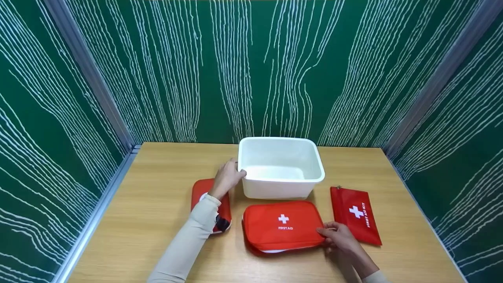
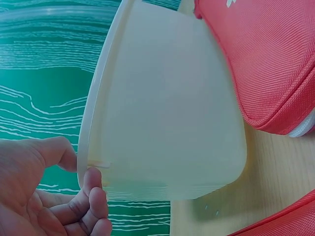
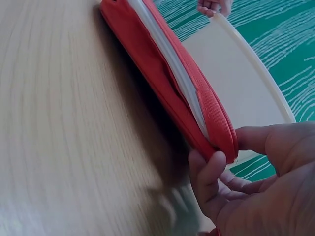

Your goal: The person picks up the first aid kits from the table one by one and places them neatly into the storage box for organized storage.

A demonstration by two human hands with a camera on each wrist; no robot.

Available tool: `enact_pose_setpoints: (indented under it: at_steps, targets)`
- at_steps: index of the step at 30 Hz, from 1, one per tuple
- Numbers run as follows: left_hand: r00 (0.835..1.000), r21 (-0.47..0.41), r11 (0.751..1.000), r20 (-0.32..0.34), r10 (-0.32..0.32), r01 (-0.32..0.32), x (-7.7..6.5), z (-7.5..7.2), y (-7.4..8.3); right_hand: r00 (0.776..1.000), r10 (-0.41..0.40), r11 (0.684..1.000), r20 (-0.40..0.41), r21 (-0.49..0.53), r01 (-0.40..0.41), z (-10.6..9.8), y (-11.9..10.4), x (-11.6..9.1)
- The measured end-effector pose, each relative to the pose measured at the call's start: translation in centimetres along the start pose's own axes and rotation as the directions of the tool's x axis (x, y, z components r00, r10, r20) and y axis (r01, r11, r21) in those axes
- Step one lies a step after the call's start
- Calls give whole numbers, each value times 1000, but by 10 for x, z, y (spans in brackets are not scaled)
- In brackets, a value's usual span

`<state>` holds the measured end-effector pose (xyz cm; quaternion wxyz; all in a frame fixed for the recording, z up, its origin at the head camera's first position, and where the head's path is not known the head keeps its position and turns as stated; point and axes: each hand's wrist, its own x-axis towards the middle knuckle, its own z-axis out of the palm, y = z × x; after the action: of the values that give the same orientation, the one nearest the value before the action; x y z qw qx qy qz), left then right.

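My left hand (image 1: 228,176) pinches the left rim of a white plastic bin (image 1: 281,189), thumb on one side and curled fingers on the other, as the left wrist view (image 2: 69,191) shows. Just in front of the bin is a red first aid pouch (image 1: 283,232) with a white cross and a white zip. Its right end is pinched by my right hand (image 1: 342,237); in the right wrist view the thumb and fingers (image 3: 209,179) close on that corner. Beneath my left forearm lies a red case (image 1: 202,186), partly hidden by the sleeve.
A flat red first aid kit pouch (image 1: 355,214) lies on the wooden table (image 1: 157,177), right of my right hand. Green walls (image 1: 224,70) with white wavy lines enclose the table at the back and sides. Metal posts (image 1: 94,74) stand at the corners.
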<state>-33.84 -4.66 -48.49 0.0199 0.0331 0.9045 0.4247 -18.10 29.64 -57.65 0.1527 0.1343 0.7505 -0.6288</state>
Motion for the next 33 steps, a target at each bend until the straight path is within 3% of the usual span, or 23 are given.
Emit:
enact_pose_setpoints:
  at_steps: [5,9,13,18,21,24,28,33]
  targets:
    - [1000,-9,1000,4,4,-4,0,0,-1,994,33,998,102,50,-38,-6,3,-3]
    - [1000,-12,1000,5,8,-8,0,-1,-1,987,51,996,150,71,-62,-9,7,-3]
    - [1000,3,1000,0,6,-6,0,-1,-1,984,51,984,173,159,-79,-10,13,-4]
    - [1000,8,1000,3,1,-1,1,0,-1,982,139,945,131,278,-171,-9,15,-7]
    - [1000,5,1000,7,-1,1,1,0,-1,965,255,900,65,347,-262,-9,15,-9]
    - [1000,7,1000,6,2,-2,2,0,-2,947,322,867,22,395,-304,-10,15,-12]
    - [1000,-19,1000,16,-13,14,2,0,-3,947,321,853,12,430,-294,-10,14,-17]
    - [998,-52,997,35,-46,48,2,0,-3,927,374,802,-3,503,-322,-10,11,-24]
